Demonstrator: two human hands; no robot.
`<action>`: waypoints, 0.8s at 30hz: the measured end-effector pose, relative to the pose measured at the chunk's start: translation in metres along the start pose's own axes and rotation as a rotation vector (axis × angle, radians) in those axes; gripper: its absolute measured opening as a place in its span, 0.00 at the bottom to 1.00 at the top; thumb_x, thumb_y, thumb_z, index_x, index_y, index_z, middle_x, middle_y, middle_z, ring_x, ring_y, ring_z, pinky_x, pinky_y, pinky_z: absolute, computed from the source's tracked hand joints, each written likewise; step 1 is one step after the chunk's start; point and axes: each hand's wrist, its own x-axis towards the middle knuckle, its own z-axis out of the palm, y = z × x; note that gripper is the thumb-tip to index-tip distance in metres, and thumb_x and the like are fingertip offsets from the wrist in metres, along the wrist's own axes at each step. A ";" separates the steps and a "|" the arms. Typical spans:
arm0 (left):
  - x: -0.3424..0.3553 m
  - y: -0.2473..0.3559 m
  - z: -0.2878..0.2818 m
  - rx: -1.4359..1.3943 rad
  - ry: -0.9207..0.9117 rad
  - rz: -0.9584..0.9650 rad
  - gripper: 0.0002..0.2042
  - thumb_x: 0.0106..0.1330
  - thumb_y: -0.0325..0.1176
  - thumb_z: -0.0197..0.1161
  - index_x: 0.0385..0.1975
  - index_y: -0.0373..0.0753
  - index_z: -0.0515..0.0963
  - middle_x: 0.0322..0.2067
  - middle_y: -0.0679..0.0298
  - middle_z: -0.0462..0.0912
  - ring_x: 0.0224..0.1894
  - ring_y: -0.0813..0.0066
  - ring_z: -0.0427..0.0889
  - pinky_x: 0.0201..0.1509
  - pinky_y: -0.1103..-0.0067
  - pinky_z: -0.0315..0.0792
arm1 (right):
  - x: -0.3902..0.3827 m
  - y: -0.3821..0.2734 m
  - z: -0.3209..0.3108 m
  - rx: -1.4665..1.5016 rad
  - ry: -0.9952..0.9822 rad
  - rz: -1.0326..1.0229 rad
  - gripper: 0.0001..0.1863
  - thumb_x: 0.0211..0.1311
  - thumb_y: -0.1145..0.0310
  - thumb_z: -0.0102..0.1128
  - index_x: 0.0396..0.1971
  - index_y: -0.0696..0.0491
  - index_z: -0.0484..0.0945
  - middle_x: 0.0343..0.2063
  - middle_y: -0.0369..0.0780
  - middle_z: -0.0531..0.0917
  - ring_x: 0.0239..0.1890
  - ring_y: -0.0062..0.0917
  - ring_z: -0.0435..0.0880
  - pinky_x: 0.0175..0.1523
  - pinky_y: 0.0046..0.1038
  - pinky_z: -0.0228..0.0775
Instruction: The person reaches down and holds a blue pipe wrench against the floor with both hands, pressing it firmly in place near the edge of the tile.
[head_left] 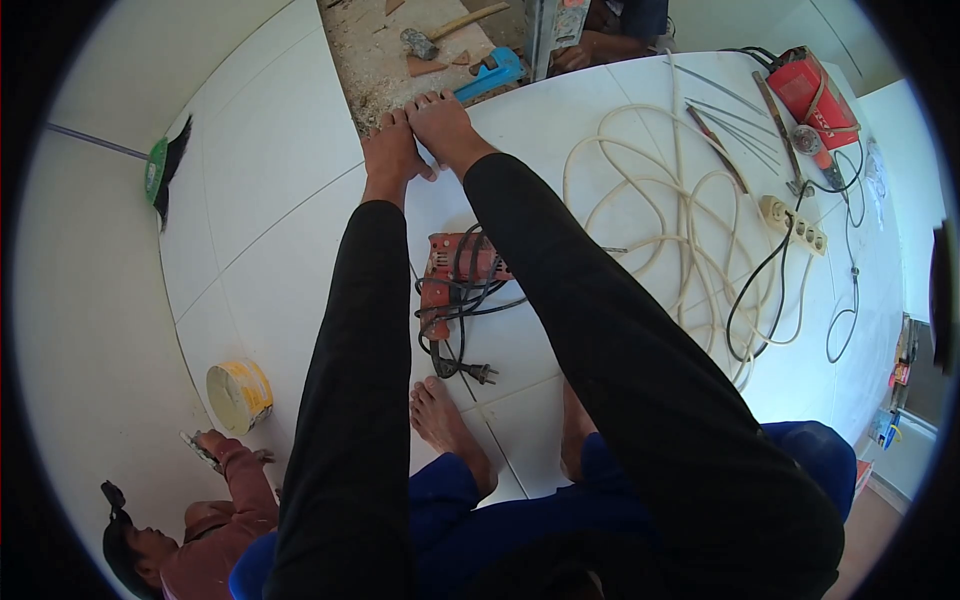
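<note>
Both of my arms, in black sleeves, reach forward to the far edge of the white tiled floor (290, 250). Palm down, my left hand (392, 155) presses on the tile right at that edge, its thumb apart from the fingers. Close beside it and slightly farther out, my right hand (438, 125) lies on the same tile with its fingers at the edge. Both hands look open, though their fingertips are partly hidden. A blue tool (490, 75) lies just beyond my right hand. Between my forearms rests a red power drill (437, 290) with its black cord wrapped around it.
A hammer (420, 44) lies on rough bare ground past the edge. Coiled cream cable (690, 240), a power strip (790, 225), metal rods (735, 130), an angle grinder (815, 150) and a red box (800, 85) are at right. A bucket (238, 395), broom (160, 170) and person (215, 510) are left.
</note>
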 end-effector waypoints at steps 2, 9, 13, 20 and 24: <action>0.000 0.001 0.000 0.003 -0.002 -0.002 0.54 0.26 0.42 0.89 0.62 0.42 0.67 0.57 0.60 0.77 0.61 0.54 0.78 0.61 0.60 0.73 | 0.000 0.000 0.000 -0.016 0.011 0.001 0.16 0.68 0.61 0.55 0.52 0.48 0.80 0.53 0.37 0.83 0.61 0.28 0.78 0.64 0.38 0.62; 0.001 0.000 -0.001 -0.009 -0.011 -0.008 0.53 0.27 0.40 0.89 0.62 0.42 0.67 0.58 0.60 0.77 0.61 0.53 0.78 0.62 0.59 0.73 | 0.002 0.001 -0.009 0.050 -0.083 -0.016 0.52 0.20 0.66 0.89 0.56 0.53 0.73 0.56 0.41 0.80 0.64 0.34 0.75 0.65 0.41 0.63; 0.000 0.002 -0.002 -0.007 -0.019 -0.010 0.53 0.27 0.40 0.89 0.62 0.42 0.67 0.58 0.60 0.76 0.62 0.53 0.77 0.62 0.59 0.73 | 0.002 0.002 -0.008 0.062 -0.097 -0.016 0.52 0.20 0.67 0.89 0.57 0.53 0.72 0.56 0.41 0.80 0.64 0.34 0.75 0.65 0.41 0.63; 0.001 0.001 -0.001 -0.011 -0.017 -0.015 0.53 0.27 0.40 0.89 0.62 0.42 0.68 0.58 0.60 0.77 0.62 0.53 0.77 0.62 0.60 0.73 | 0.002 0.001 -0.009 0.060 -0.096 -0.011 0.52 0.20 0.67 0.89 0.57 0.53 0.73 0.56 0.40 0.80 0.64 0.34 0.75 0.65 0.41 0.63; 0.001 -0.001 0.002 0.028 0.025 0.017 0.55 0.24 0.43 0.89 0.61 0.41 0.67 0.56 0.58 0.77 0.59 0.54 0.80 0.57 0.60 0.76 | 0.001 0.000 -0.010 0.060 -0.095 -0.013 0.51 0.20 0.67 0.89 0.56 0.53 0.73 0.56 0.40 0.80 0.64 0.34 0.75 0.65 0.40 0.63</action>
